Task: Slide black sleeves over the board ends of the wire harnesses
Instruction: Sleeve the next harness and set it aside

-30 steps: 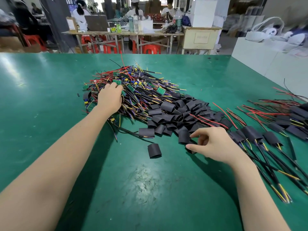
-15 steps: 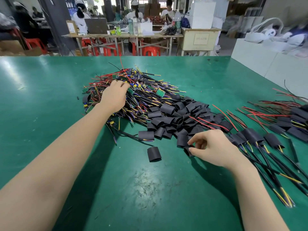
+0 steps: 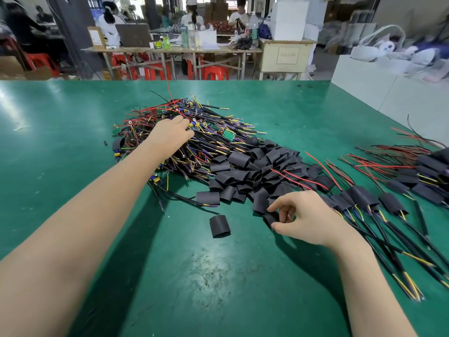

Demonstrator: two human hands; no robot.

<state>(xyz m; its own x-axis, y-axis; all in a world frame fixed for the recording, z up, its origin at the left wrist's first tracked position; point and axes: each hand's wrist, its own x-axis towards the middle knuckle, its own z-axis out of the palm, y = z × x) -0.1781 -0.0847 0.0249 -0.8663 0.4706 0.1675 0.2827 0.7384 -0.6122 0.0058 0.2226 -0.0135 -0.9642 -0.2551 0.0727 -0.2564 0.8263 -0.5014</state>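
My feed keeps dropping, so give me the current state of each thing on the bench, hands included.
Left hand: reaching into the wire pile, fingers among the wires; grip hidden.
Right hand: pinching one black sleeve at the heap's near edge.
Wire pile: tangled, boards bare.
Sleeve heap: loose, unused.
Lone sleeve: lying apart on the green table.
Finished harnesses: sleeved, laid out on the right.

left hand fingertips — buried in harness pile | finished harnesses — cut off right
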